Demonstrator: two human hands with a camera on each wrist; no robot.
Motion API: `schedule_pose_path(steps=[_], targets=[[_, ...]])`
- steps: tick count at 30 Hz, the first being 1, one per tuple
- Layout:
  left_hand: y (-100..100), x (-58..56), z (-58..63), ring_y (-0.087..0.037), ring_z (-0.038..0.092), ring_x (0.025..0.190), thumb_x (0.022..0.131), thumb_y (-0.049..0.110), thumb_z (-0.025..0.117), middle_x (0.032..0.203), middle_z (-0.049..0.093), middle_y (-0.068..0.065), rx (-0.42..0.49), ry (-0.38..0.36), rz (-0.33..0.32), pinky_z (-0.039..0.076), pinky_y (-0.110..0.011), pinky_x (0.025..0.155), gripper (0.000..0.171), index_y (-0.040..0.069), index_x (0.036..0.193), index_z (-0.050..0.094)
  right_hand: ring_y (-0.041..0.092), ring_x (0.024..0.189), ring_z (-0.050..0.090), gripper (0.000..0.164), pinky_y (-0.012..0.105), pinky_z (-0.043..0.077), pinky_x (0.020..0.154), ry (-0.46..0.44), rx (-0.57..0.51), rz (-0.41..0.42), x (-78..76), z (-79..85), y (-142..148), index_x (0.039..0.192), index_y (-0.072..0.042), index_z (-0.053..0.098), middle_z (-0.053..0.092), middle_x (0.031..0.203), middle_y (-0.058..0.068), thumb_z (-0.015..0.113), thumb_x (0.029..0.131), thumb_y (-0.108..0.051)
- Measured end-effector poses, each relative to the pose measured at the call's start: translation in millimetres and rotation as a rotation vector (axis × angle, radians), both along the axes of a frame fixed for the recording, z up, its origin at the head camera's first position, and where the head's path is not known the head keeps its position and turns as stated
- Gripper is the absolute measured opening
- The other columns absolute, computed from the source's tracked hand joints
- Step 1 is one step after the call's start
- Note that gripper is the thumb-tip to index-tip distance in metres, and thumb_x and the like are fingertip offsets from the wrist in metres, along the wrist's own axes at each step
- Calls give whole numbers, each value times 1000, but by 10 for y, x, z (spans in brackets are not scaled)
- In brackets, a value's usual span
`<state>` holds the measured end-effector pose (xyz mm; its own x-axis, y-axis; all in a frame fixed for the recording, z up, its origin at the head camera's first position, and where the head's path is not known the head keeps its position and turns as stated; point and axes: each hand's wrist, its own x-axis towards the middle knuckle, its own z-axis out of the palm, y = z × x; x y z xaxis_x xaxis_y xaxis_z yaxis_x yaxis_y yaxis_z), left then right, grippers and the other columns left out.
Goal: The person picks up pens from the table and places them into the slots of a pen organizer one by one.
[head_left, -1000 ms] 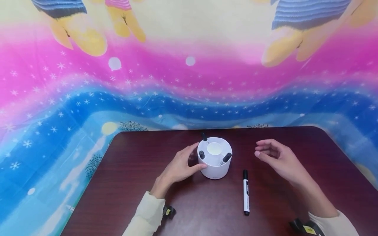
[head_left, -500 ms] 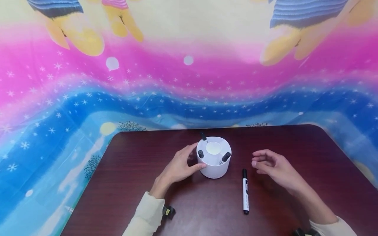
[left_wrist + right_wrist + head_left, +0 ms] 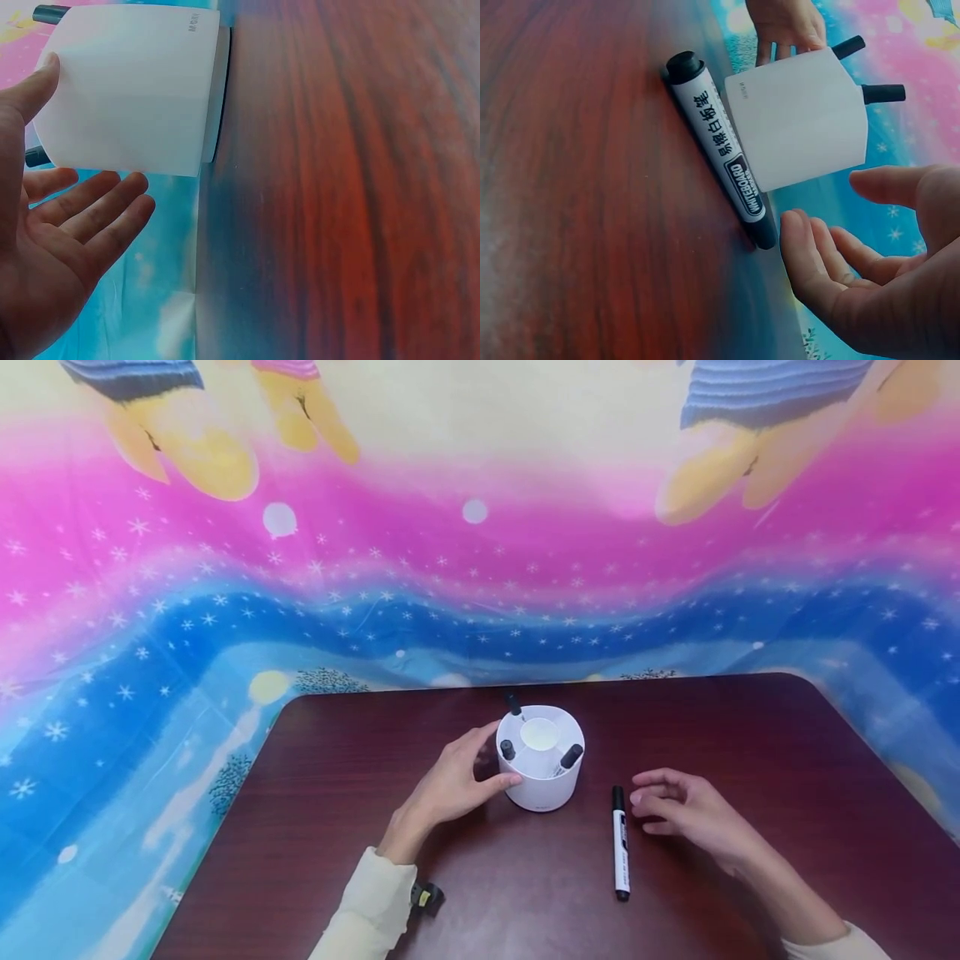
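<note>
A round white pen holder (image 3: 542,793) stands upright on the table, with three black-capped markers in its outer slots. Beside it is my left hand (image 3: 448,783), its thumb touching the front wall. In the left wrist view the other fingers (image 3: 112,217) of that hand are nearly straight along the holder's side. A whiteboard marker (image 3: 621,847), white with black ends, lies on the table right of the holder. My right hand (image 3: 693,810) hovers just right of its far black end, fingers loosely bent and apart. In the right wrist view there is nothing between thumb and fingers.
The dark red-brown wooden table (image 3: 315,827) has rounded far corners. Behind it hangs a colourful cloth (image 3: 420,552) printed with snowflakes, reaching down to the table's back edge. A black wrist camera (image 3: 427,898) sits on the left wrist.
My right hand has come down and slightly left, from beyond the loose marker to beside its far end. The left hand keeps its place at the pen holder.
</note>
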<state>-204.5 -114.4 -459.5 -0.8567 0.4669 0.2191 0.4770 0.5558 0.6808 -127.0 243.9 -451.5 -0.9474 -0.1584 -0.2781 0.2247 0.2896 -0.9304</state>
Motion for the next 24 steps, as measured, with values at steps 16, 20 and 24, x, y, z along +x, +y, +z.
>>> schedule_pose_path(steps=[16,20,24], targets=[[-9,2,-8,-21,71,122,92,47,85,151,62,0,-4,-8,-1,60,-41,105,84,26,164,45,23,105,76,62,40,67,84,-72,-33,-13,63,-91,-13,148,17,47,75,121,19,73,102,-17],[-5,8,2,-21,71,122,92,47,85,151,62,0,1,-11,-1,60,-42,105,84,27,163,45,22,104,76,64,40,68,83,-74,-30,-14,62,-109,-26,147,17,47,75,120,19,75,102,-19],[0,8,3,-20,71,122,92,46,85,151,62,1,15,-16,-7,59,-42,106,83,27,163,45,23,105,76,64,41,68,81,-74,-4,-25,69,-131,-29,147,16,48,76,120,19,76,101,-19]])
